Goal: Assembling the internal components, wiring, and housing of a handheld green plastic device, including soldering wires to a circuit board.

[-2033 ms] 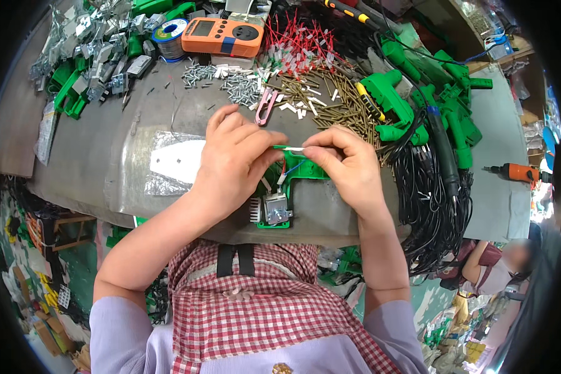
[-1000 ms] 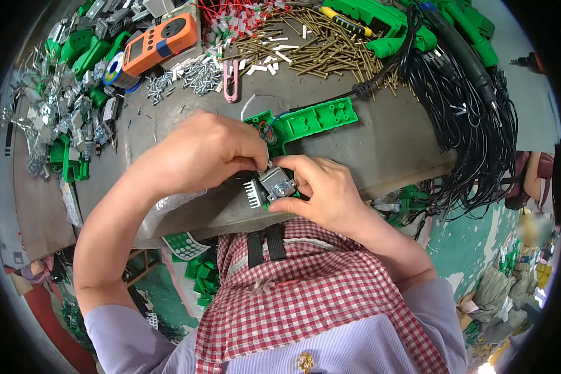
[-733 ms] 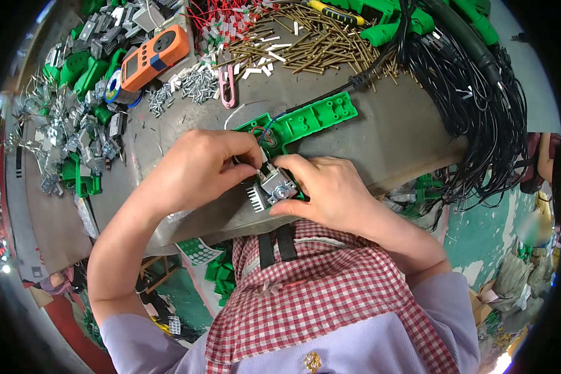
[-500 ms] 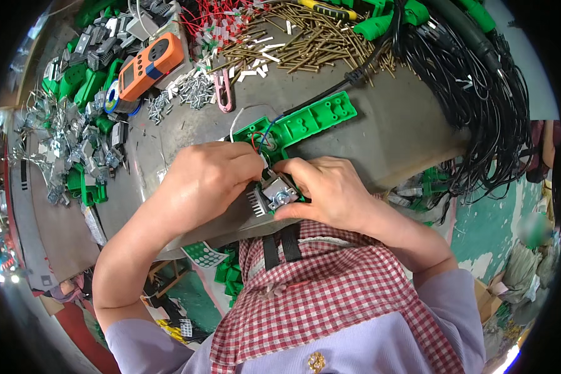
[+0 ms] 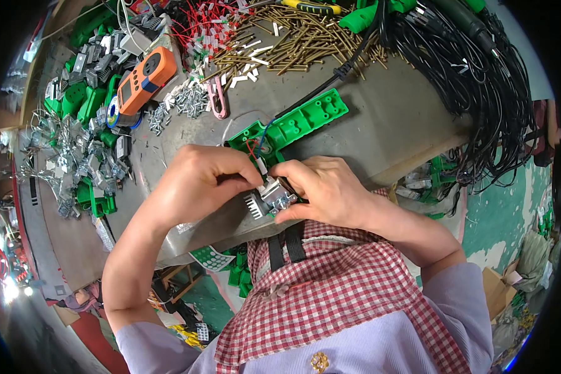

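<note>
Between the thumb and fingers of my right hand (image 5: 330, 190) is a small metal switch-like part with a finned heat sink (image 5: 272, 198), held just above the near table edge. My left hand (image 5: 199, 181) has thumb and forefinger pinched at the part's upper left side; what lies between the tips is too small to make out. Beside those fingertips is a small white sleeve (image 5: 261, 166). Just beyond my hands lies an open green plastic housing (image 5: 311, 121), with thin red and blue wires inside. A black cable (image 5: 311, 95) runs into it from the far side.
Brass-coloured rods (image 5: 305, 40), small screws (image 5: 190, 101) and red-wired parts (image 5: 209, 25) lie at the back. An orange meter (image 5: 146, 81) stands at left near a solder spool (image 5: 119, 116) and clear parts (image 5: 65, 149). Black cables (image 5: 480, 112) hang at right.
My left fingertips have come lower, nearer the metal part, and the metal part has tilted slightly in my right hand. The whole view has shifted a little.
</note>
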A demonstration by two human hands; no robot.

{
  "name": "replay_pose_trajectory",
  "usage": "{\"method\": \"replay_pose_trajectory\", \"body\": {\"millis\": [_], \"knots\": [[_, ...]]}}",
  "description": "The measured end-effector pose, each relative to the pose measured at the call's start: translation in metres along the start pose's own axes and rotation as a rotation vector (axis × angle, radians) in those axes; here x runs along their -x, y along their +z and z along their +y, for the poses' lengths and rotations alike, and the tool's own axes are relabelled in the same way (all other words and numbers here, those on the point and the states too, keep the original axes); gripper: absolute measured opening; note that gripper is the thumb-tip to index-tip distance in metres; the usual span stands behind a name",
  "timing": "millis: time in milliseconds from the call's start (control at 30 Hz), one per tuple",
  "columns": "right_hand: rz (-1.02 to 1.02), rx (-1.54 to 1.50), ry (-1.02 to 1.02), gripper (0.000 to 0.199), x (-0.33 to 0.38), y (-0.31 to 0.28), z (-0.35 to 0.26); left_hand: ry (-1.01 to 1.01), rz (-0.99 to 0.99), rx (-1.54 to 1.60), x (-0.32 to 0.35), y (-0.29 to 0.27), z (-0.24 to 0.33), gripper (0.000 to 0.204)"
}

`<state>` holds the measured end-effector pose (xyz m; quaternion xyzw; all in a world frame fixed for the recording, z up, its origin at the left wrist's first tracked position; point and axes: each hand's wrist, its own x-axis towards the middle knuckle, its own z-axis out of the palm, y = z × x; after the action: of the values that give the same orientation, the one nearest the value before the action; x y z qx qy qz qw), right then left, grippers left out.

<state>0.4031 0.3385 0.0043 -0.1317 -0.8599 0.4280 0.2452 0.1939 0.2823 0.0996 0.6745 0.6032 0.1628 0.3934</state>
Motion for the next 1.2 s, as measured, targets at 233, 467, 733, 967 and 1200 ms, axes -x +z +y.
{"method": "replay_pose_trajectory", "body": {"millis": [233, 467, 733, 967, 1200], "knots": [[0.012, -0.003, 0.001, 0.056, 0.001, 0.0, 0.0, -0.029, -0.05, -0.072, 0.004, 0.002, 0.008, 0.016], [0.018, -0.021, 0.001, 0.056, 0.001, 0.0, 0.001, -0.193, 0.254, 0.263, 0.004, 0.023, 0.006, 0.02], [0.014, -0.026, 0.008, 0.056, 0.0, 0.0, 0.002, -0.321, 0.224, 0.305, 0.005, 0.022, 0.006, 0.01], [0.006, -0.015, 0.003, 0.053, -0.001, 0.0, 0.003, -0.298, 0.08, -0.062, -0.01, 0.007, 0.029, 0.01], [0.001, -0.034, 0.017, 0.053, -0.001, 0.002, 0.002, -0.352, 0.044, -0.023, -0.009, 0.007, 0.023, 0.008]]}}
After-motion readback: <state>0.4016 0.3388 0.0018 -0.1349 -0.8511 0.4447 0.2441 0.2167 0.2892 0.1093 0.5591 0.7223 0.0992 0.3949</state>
